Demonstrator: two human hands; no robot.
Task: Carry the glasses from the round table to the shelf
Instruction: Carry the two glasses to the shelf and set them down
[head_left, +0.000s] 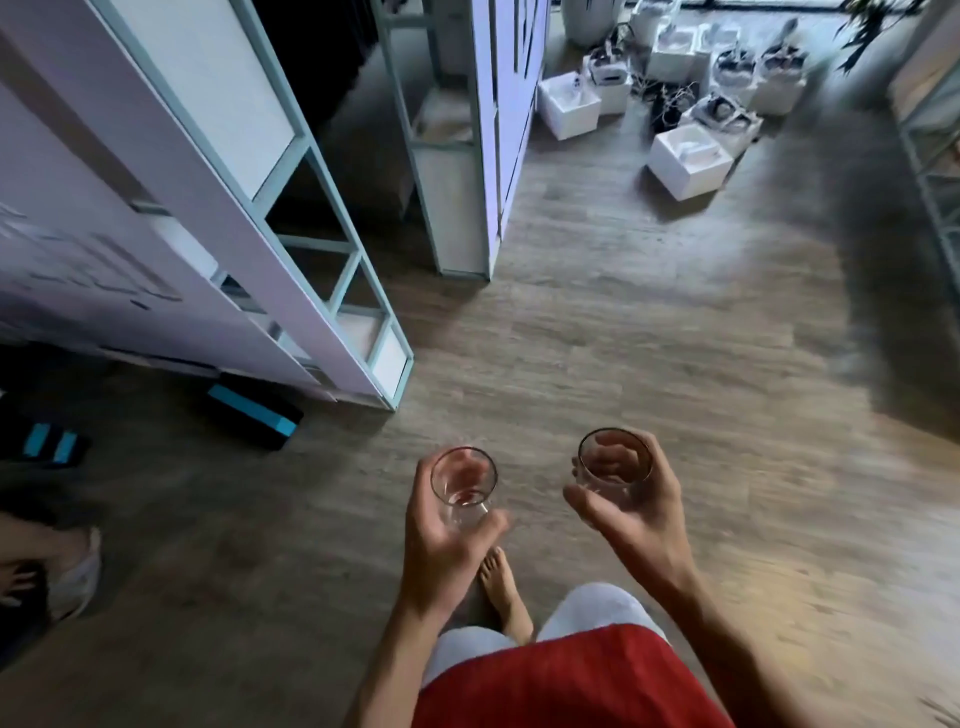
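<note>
Left hand (441, 540) and right hand (634, 512) each hold a clear drinking vessel above the wood floor (649, 338).

At the far left stands a white shelf unit (332, 260) with pale green framing. The left hand's fingers curl round a narrow glass (464, 486), upright, see-through, with a thin dark rim and a faint reddish tint at its base. Just to its right, not touching it, the right hand cups a wider tumbler (614, 462), also clear and dark-rimmed, its fingers showing through the wall. Farther right, well beyond, white boxes (688, 158) sit on the floor.
</note>
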